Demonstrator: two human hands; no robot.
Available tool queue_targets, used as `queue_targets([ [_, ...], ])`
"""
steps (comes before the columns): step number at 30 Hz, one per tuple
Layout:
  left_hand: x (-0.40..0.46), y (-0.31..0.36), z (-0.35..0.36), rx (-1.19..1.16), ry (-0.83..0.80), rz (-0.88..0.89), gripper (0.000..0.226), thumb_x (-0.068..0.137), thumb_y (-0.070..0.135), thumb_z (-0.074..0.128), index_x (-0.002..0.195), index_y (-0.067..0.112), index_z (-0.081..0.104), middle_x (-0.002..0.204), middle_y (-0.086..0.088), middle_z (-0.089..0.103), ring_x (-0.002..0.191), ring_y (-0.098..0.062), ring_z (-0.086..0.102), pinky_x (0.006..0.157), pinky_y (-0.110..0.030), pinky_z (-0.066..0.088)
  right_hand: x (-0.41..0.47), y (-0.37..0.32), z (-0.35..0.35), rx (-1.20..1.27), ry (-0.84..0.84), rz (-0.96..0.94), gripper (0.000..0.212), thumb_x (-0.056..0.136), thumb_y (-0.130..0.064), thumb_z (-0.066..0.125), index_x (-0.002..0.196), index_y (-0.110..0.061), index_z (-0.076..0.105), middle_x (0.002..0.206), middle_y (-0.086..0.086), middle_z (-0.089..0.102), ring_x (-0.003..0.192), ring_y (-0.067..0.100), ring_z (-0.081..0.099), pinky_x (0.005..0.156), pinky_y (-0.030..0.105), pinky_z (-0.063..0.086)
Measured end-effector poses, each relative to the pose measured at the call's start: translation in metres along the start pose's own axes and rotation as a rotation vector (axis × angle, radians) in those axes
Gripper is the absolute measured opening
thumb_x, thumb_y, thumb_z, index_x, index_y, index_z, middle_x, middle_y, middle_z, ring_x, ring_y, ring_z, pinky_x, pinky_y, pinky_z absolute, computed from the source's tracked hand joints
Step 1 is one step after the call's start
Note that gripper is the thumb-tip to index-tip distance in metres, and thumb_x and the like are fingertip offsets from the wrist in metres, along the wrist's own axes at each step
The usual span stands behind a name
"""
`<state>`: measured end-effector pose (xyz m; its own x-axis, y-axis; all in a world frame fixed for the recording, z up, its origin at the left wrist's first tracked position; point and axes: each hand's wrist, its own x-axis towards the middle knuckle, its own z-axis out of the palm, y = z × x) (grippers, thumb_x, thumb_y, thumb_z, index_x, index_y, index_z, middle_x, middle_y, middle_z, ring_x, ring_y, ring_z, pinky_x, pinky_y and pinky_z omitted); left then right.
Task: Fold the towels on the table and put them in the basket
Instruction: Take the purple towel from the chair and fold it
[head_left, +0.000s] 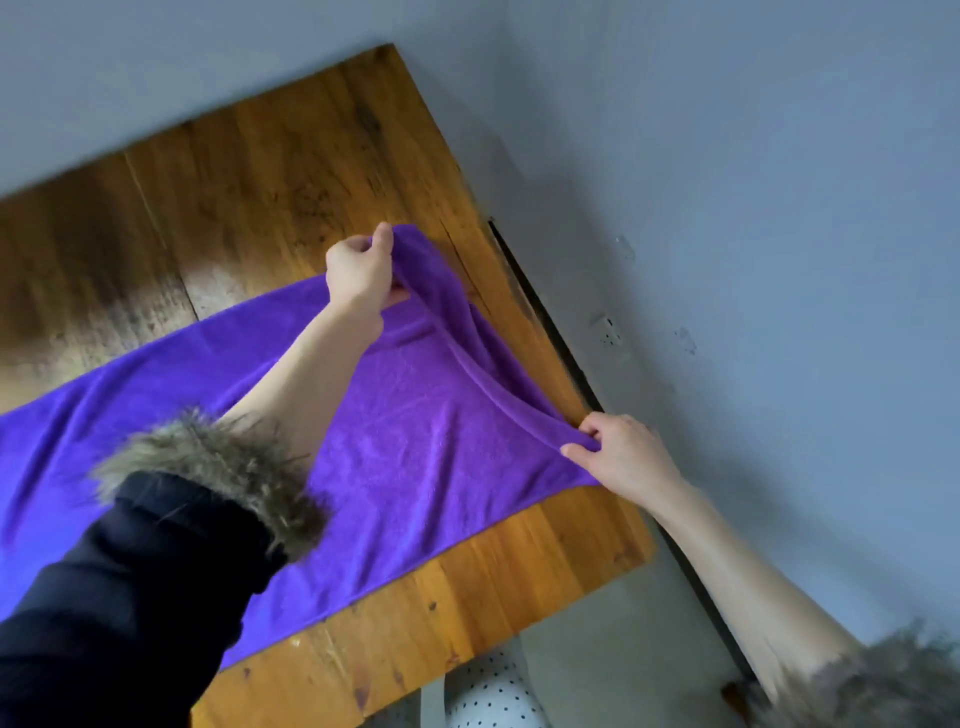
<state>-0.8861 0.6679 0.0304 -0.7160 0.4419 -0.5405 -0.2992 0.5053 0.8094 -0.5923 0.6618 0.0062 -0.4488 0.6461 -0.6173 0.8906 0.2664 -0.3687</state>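
While spread flat across a wooden table (270, 171), purple towel (415, 447) lifted at its right-hand short edge, the rest lying smooth and running off the left of view. Left hand (361, 267) pinching the far corner, fingers curled tight round the cloth and thumb on top; right hand (626, 452) pinching the near corner at the table's right edge, fingers likewise closed on the hem. Edge between the two hands raised into a soft ridge, slack and slightly sagging. Dark sleeve (130, 597) with a fur cuff (218, 467) crossing low over the middle of the towel. Grey wall (753, 182) close beside the table. No basket in view.

Judged to be the start of the first fold. Best done by drawing the held edge taut first, then carrying both corners together, level, across to the opposite short edge, kept just clear of the cloth below to avoid dragging wrinkles into it. Worth matching corner to corner before letting go, and keeping the cuff from snagging the pile. Likely fault: one hand leading, leaving a skewed fold.
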Motion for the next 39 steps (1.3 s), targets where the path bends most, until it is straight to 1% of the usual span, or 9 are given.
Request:
queue_targets([
  [4,-0.006,0.033,0.010,-0.245,-0.119,-0.045,0.021,0.098,0.024,0.047,0.081,0.013,0.054,0.076,-0.004,0.064,0.067,-0.014,0.068,0.060,-0.028,0.057,-0.002,0.001,-0.023,0.168,0.219,0.108,0.016,0.088,-0.029,0.062,0.083,-0.013,0.060,0.076,0.002,0.061,0.075,0.024,0.060,0.064,0.029,0.043],
  [7,-0.012,0.064,0.019,-0.390,-0.216,-0.046,0.020,0.099,0.015,0.044,0.082,0.009,0.052,0.067,-0.004,0.066,0.059,-0.013,0.068,0.056,-0.027,0.057,-0.001,0.000,-0.049,0.239,0.356,0.168,0.019,0.090,-0.027,0.059,0.080,-0.011,0.059,0.071,0.002,0.058,0.071,0.025,0.056,0.062,0.031,0.043],
  [12,-0.022,0.100,0.019,-0.441,-0.314,-0.008,0.020,0.100,0.012,0.041,0.084,0.009,0.053,0.087,-0.010,0.063,0.075,-0.018,0.066,0.063,-0.030,0.058,-0.006,-0.006,-0.084,0.346,0.605,0.186,0.017,0.090,-0.023,0.058,0.086,-0.007,0.060,0.078,0.011,0.062,0.075,0.029,0.055,0.064,0.029,0.035],
  [16,-0.028,0.104,-0.003,-0.422,-0.329,0.014,0.020,0.099,0.011,0.043,0.082,0.010,0.054,0.070,-0.004,0.068,0.066,-0.014,0.067,0.065,-0.029,0.058,-0.019,-0.024,-0.088,0.356,0.704,0.109,0.015,0.088,-0.022,0.062,0.092,-0.007,0.060,0.074,-0.001,0.054,0.071,0.020,0.049,0.059,0.020,0.026],
  [20,-0.027,0.094,-0.050,-0.443,-0.260,0.001,0.017,0.096,0.010,0.049,0.079,0.010,0.050,0.069,-0.005,0.065,0.062,-0.013,0.064,0.060,-0.028,0.059,-0.037,-0.060,-0.068,0.345,0.638,0.003,0.015,0.085,-0.021,0.066,0.081,-0.018,0.051,0.061,-0.013,0.047,0.061,0.015,0.047,0.055,0.020,0.028],
  [24,-0.025,0.078,-0.118,-0.441,-0.213,0.027,0.017,0.094,0.009,0.054,0.077,0.007,0.051,0.054,-0.002,0.054,0.044,-0.006,0.050,0.049,-0.020,0.052,-0.063,-0.107,-0.037,0.306,0.547,-0.112,0.020,0.085,-0.023,0.065,0.077,-0.024,0.047,0.056,-0.010,0.047,0.055,0.000,0.047,0.051,0.015,0.033],
  [29,-0.036,0.052,-0.226,-0.399,-0.130,0.045,0.018,0.091,0.009,0.058,0.073,0.007,0.055,0.052,0.001,0.039,0.040,-0.007,0.043,0.044,-0.017,0.045,-0.113,-0.181,0.020,0.305,0.428,-0.184,0.031,0.084,-0.021,0.065,0.070,-0.030,0.039,0.058,-0.011,0.044,0.053,0.002,0.043,0.053,0.019,0.030],
  [34,-0.054,0.017,-0.334,-0.388,-0.123,0.042,0.011,0.091,0.016,0.059,0.080,0.013,0.060,0.068,-0.004,0.055,0.052,-0.011,0.061,0.054,-0.022,0.055,-0.155,-0.256,0.090,0.302,0.218,-0.234,0.025,0.082,-0.018,0.067,0.074,-0.020,0.043,0.056,-0.009,0.041,0.053,0.006,0.038,0.059,0.027,0.031],
  [39,-0.059,-0.028,-0.416,-0.332,-0.002,0.003,0.010,0.091,0.019,0.061,0.083,0.014,0.059,0.072,-0.004,0.056,0.062,-0.013,0.055,0.058,-0.021,0.053,-0.178,-0.314,0.151,0.211,0.005,-0.360,0.019,0.085,-0.019,0.061,0.079,-0.020,0.043,0.059,-0.013,0.042,0.069,0.017,0.041,0.065,0.029,0.034],
])
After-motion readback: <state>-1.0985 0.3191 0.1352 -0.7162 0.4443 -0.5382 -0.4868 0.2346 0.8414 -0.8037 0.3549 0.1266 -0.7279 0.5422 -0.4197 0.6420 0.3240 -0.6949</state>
